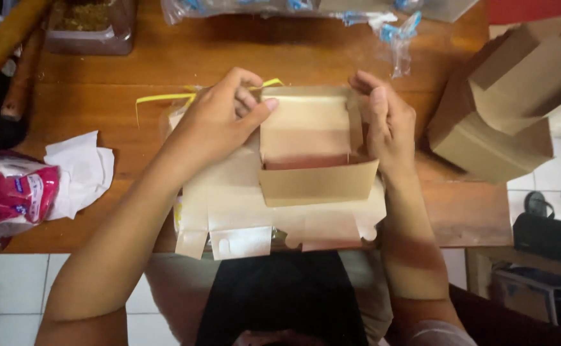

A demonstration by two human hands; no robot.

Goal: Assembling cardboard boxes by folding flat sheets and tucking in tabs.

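A small brown cardboard box [316, 182] stands half folded on a stack of flat box blanks [235, 218] at the near edge of the wooden table [133, 70]. My left hand [213, 125] grips the box's left side wall, thumb pressed on the top rim. My right hand [386, 125] holds the right side wall, fingers curled over its far corner. The box's front wall stands upright and its inside is empty.
Folded brown boxes [508, 96] are piled at the right table edge. A red and white plastic packet [11, 192] with white paper [78, 170] lies left. Yellow strips [165, 98], a plastic container [88, 25] and clear plastic bags [332, 13] sit farther back. Sandals [556, 202] lie on the tiled floor.
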